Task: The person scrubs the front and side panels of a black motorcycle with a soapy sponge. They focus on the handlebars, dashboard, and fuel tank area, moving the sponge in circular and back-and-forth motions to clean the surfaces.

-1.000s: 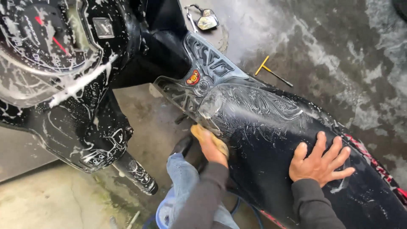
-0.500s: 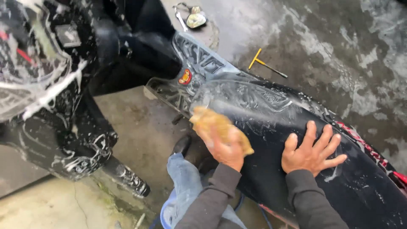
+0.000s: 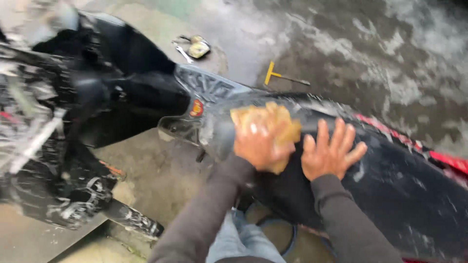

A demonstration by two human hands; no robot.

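From your head camera, your left hand (image 3: 261,146) has its fingers clamped on the yellow sponge (image 3: 267,127), which sits on the wet black seat (image 3: 390,190) of the soapy motorbike (image 3: 122,97). Your right hand (image 3: 330,155) lies flat just beside it, fingers spread apart. Press the sponge down flat, rub slowly, and lean on that flat hand so you don't slip.

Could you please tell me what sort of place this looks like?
Probably an outdoor motorbike wash spot: wet, soapy concrete ground, a foam-streaked black motorbike, and the left hand pressing a yellow sponge on its seat.
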